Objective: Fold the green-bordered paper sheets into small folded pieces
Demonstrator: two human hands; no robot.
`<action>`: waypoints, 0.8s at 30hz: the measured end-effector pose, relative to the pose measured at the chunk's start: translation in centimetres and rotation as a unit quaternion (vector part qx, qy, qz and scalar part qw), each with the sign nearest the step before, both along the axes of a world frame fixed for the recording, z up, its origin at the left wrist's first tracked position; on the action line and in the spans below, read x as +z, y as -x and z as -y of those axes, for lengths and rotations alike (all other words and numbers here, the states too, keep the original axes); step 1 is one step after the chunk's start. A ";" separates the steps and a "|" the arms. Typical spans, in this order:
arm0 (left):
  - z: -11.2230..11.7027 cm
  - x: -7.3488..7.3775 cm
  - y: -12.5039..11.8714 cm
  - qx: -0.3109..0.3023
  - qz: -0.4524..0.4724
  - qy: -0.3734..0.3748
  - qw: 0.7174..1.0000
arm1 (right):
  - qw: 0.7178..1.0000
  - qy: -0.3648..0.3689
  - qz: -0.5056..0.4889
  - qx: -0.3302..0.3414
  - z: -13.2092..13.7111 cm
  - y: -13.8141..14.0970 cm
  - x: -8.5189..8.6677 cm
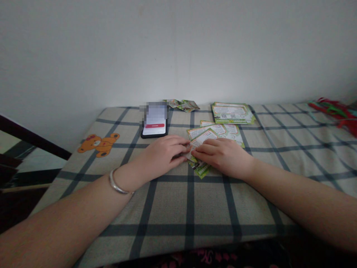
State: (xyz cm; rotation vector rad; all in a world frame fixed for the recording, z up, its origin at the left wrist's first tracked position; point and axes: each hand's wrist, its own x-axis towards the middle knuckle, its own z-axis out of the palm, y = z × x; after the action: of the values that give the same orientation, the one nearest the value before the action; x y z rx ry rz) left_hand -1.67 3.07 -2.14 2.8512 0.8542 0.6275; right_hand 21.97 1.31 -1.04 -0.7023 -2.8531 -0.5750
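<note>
Several green-and-white printed cards (201,138) lie overlapping on the checked tablecloth in the middle, their text too small to read. My left hand (164,153), with a silver bangle at the wrist, is closed at the left edge of the top card, its fingertips pinching there. From the right, my right hand (225,155) rests over the same card, fingers bent and pressed together on it. Both hands' fingertips almost meet. The card's lower corner shows beneath my right hand; the rest of it is partly covered.
A phone (154,131) with a lit screen lies beyond my left hand. Folded printed papers (184,105) sit by the wall, and a card stack (232,113) lies at back right. Red and green strands (338,113) are at far right. A bear picture (99,144) marks the tablecloth (167,208).
</note>
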 end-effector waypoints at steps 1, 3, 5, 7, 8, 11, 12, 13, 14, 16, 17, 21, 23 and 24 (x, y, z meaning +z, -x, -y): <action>0.0 0.0 0.0 0.003 -0.002 -0.004 1.000 | 1.000 0.008 -0.001 -0.001 0.0 0.0 0.0; 0.2 0.2 0.0 0.009 -0.012 -0.010 1.000 | 1.000 0.025 -0.007 0.001 0.0 -0.1 0.0; 0.4 0.4 -0.1 0.010 -0.030 -0.017 0.999 | 0.999 0.042 -0.015 0.007 0.1 -0.2 0.0; 0.7 0.7 -0.1 0.010 -0.046 -0.030 0.998 | 0.998 0.057 -0.021 0.013 0.1 -0.3 0.1; 0.8 0.9 -0.1 0.011 -0.055 -0.037 0.998 | 0.998 0.063 -0.024 0.016 0.0 -0.4 0.1; 1.2 1.2 0.0 0.014 -0.085 -0.062 0.994 | 0.997 0.078 -0.020 0.022 0.0 -0.6 0.1; 1.3 1.3 0.0 0.014 -0.096 -0.071 0.993 | 0.996 0.085 -0.022 0.023 -0.1 -0.6 0.1; 1.4 1.4 0.0 0.013 -0.108 -0.079 0.991 | 0.995 0.094 -0.028 0.024 -0.1 -0.5 0.0; 1.5 1.5 0.0 0.011 -0.117 -0.084 0.989 | 0.993 0.104 -0.040 0.025 -0.2 -0.4 0.0; 1.6 1.7 0.0 0.008 -0.130 -0.085 0.988 | 0.989 0.122 -0.080 0.026 -0.3 -0.2 -0.3; 1.6 1.8 0.0 0.008 -0.131 -0.082 0.988 | 0.986 0.129 -0.102 0.026 -0.4 -0.1 -0.4; 1.8 1.9 0.0 0.015 -0.111 -0.066 0.992 | 0.980 0.130 -0.149 0.018 -0.6 0.4 -0.8; 1.9 1.9 0.0 0.015 -0.115 -0.067 0.991 | 0.982 0.122 -0.147 0.004 -0.6 0.5 -0.9; 1.9 1.9 0.0 0.014 -0.123 -0.070 0.990 | 0.982 0.119 -0.145 -0.006 -0.6 0.6 -0.9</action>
State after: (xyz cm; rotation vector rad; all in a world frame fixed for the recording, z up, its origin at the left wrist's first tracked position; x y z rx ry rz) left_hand -1.69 1.13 -0.27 3.0962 0.9194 0.3549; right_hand 21.38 1.88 -1.94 -0.7673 -2.6669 -0.1181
